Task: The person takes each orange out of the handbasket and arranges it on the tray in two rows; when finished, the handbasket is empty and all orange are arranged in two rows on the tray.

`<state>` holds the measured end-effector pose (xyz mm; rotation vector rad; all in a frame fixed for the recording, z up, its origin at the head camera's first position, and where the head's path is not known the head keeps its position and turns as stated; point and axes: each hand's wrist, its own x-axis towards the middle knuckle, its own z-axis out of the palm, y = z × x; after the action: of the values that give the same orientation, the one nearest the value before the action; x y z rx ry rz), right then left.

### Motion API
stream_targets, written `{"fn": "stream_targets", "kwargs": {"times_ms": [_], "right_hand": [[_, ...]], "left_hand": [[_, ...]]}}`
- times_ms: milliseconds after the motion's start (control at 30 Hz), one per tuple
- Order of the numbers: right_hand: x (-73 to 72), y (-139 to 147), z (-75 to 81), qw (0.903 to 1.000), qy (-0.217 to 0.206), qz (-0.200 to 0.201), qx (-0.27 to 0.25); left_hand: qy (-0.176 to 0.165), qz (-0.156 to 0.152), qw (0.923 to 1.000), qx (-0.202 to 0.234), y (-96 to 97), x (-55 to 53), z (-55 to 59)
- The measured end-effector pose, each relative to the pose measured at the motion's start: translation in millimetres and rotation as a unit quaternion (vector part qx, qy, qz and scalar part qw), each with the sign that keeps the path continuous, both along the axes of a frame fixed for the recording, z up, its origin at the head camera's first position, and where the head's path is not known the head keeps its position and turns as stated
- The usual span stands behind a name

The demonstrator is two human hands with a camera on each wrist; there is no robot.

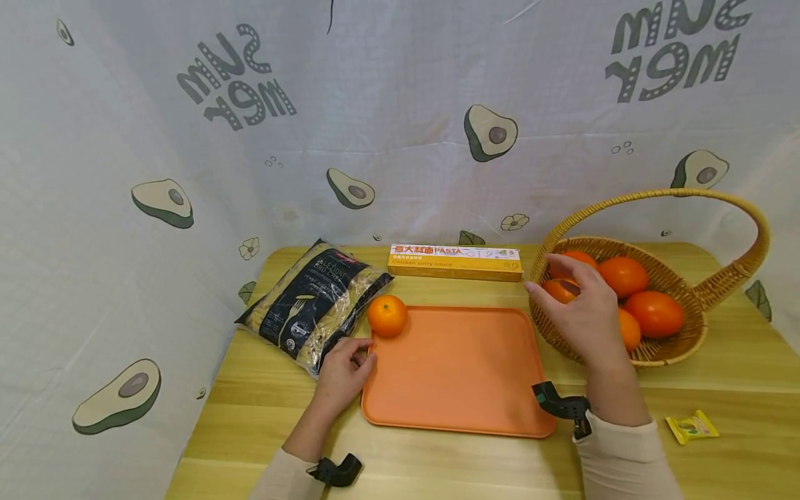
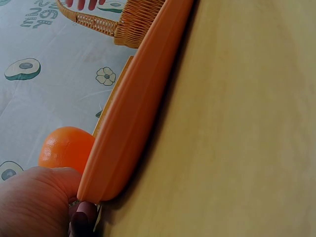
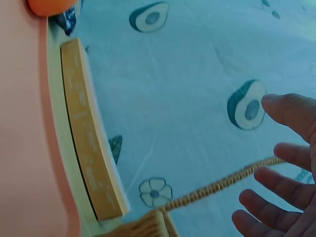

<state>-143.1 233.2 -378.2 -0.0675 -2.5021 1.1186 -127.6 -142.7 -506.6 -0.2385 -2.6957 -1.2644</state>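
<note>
My right hand hovers over the near left side of a wicker basket, thumb and fingers spread apart with nothing between them. Inside the basket lie several round orange and red fruits, among them a glossy red-orange one. My left hand rests at the left rim of an orange tray, its fingers loosely bent and the fingertips right at the edge. Just beyond that hand, an orange sits at the tray's far left corner. In the right wrist view the thumb and fingers are spread.
A dark bag of pasta lies left of the tray. Behind the tray stands a long pasta box against the curtain. A small yellow packet lies at the right. The basket's tall handle arches over the fruit.
</note>
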Motion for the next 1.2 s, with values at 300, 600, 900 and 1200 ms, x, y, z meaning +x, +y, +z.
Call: {"fn": "stream_targets", "kwargs": {"times_ms": [300,600,900,1200], "right_hand": [[-3.0,33.4,-6.2,0.9963,-0.071,-0.046,-0.018],[-13.5,54.4,-25.4,0.9955,-0.078,-0.04,0.035],[-20.2,64.6,-36.8,0.9869,-0.116,-0.007,0.112],[-23.7,66.8,-40.8,0.9735,-0.172,0.001,0.151]], "left_hand": [[0.005,0.001,1.0,0.003,0.1,0.0,-0.3],[0.007,-0.002,0.9999,0.008,0.3,1.2,0.5],[0.001,-0.001,0.9999,0.011,0.6,1.5,1.0],[0.0,0.0,0.9999,0.012,0.9,1.2,1.6]]}}
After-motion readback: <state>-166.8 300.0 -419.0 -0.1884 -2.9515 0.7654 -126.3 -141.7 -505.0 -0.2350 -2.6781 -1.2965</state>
